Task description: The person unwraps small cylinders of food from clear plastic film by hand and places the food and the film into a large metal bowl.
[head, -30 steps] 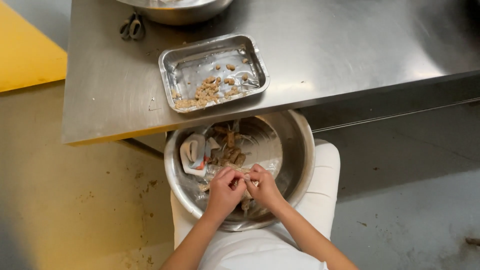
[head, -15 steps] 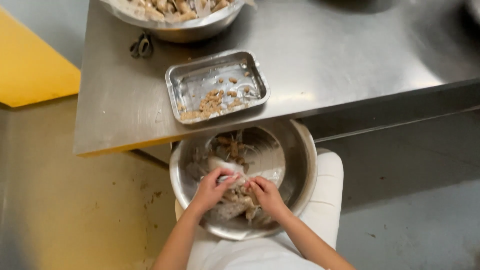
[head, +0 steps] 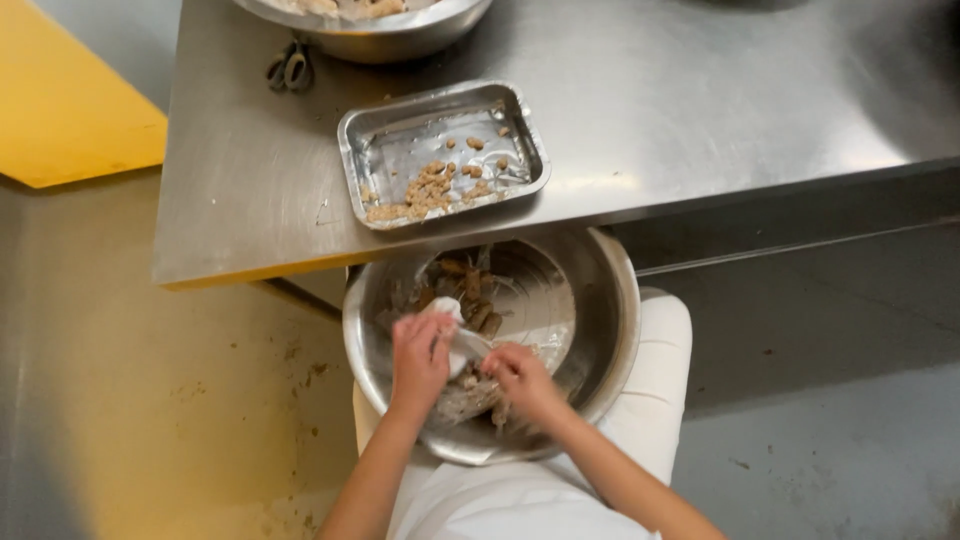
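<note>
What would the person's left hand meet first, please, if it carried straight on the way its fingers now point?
Probably the brownish scraps lying in the round steel bowl on the lap: the left hand, gripping a pale whitish piece, points up the picture towards them. Beyond them lies the bowl's far wall, though depth is unclear.

Steel table has a rectangular metal tray of small brown bits near its front edge, scissors further back, and a big metal bowl just beside them.
</note>
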